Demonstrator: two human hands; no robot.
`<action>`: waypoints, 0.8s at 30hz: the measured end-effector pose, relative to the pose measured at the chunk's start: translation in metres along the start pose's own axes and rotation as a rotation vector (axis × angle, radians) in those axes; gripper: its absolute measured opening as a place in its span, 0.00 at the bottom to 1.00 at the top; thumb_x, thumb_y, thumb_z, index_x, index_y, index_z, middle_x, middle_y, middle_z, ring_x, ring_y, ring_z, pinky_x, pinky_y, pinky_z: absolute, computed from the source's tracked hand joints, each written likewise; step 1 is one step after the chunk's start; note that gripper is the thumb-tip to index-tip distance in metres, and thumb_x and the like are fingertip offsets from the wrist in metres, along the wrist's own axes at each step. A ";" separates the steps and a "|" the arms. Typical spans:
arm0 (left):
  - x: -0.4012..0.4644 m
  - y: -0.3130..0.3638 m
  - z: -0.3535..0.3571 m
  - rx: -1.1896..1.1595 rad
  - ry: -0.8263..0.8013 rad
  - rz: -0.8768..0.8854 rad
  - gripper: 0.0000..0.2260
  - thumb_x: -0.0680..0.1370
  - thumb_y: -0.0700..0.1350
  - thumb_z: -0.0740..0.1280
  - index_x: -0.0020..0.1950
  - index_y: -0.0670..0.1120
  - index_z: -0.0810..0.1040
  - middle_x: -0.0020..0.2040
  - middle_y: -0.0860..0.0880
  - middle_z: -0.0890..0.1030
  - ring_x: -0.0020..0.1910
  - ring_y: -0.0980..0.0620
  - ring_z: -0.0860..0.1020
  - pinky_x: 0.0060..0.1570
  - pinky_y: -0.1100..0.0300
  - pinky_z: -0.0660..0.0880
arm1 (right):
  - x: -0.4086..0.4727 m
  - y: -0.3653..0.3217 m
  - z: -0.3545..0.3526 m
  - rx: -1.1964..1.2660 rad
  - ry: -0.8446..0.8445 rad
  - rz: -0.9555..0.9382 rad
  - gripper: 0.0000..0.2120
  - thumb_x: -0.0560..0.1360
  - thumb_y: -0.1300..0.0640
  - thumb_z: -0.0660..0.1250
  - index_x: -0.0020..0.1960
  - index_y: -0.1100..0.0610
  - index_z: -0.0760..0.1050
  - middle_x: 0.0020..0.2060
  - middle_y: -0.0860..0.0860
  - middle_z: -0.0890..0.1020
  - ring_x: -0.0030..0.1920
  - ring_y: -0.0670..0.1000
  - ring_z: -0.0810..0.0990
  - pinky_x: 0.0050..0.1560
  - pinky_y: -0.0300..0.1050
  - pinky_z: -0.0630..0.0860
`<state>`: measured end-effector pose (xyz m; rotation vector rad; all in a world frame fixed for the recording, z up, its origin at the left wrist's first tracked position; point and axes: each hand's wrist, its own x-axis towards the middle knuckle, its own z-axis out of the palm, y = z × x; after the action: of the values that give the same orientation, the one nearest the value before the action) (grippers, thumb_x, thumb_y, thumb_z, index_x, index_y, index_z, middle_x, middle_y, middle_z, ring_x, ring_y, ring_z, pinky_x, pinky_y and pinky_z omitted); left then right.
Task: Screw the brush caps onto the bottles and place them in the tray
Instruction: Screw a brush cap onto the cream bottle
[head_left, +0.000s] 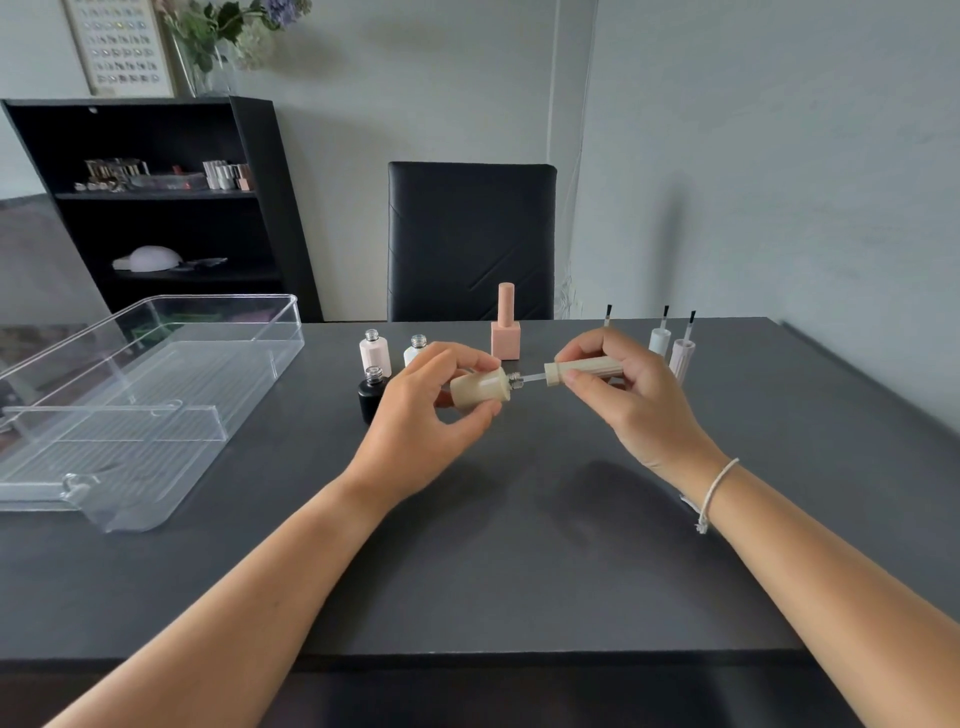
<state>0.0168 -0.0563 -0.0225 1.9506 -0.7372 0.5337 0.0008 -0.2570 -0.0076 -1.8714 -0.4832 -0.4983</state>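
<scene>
Nearby: left hand (415, 410) grips beige bottle (478, 391), right hand (623, 395) pinches beige cap (584, 370); uncapped bottles (375, 352) behind.

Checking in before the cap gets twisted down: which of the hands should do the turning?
Probably the right hand: its fingers pinch the beige brush cap, whose stem already enters the neck of the beige bottle. The left hand grips that bottle, steadying it.

Both forearms were bare with no sleeves showing, and a thin white corded bracelet (716, 491) with a small knotted tail circled the right wrist.
</scene>
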 end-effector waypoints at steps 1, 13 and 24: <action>0.000 0.000 0.000 -0.007 -0.011 0.000 0.12 0.71 0.40 0.71 0.53 0.49 0.77 0.51 0.56 0.77 0.49 0.58 0.76 0.48 0.68 0.75 | 0.000 -0.001 0.000 -0.012 -0.013 0.001 0.05 0.74 0.64 0.65 0.42 0.56 0.76 0.30 0.42 0.75 0.29 0.41 0.69 0.31 0.28 0.64; -0.002 0.006 0.003 -0.005 -0.081 0.023 0.12 0.71 0.38 0.72 0.52 0.47 0.78 0.50 0.55 0.77 0.48 0.58 0.75 0.49 0.66 0.75 | -0.002 0.000 0.005 -0.163 -0.126 -0.030 0.04 0.74 0.62 0.65 0.45 0.56 0.77 0.32 0.44 0.76 0.30 0.42 0.71 0.31 0.30 0.67; -0.002 0.007 0.003 0.003 -0.100 0.024 0.12 0.71 0.38 0.71 0.53 0.48 0.78 0.51 0.58 0.76 0.49 0.60 0.75 0.48 0.68 0.74 | -0.004 0.001 0.004 -0.158 -0.164 -0.004 0.05 0.77 0.55 0.62 0.47 0.57 0.71 0.28 0.44 0.70 0.27 0.42 0.67 0.30 0.31 0.64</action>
<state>0.0102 -0.0615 -0.0209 1.9848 -0.8243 0.4545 -0.0014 -0.2540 -0.0117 -2.0740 -0.5698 -0.3966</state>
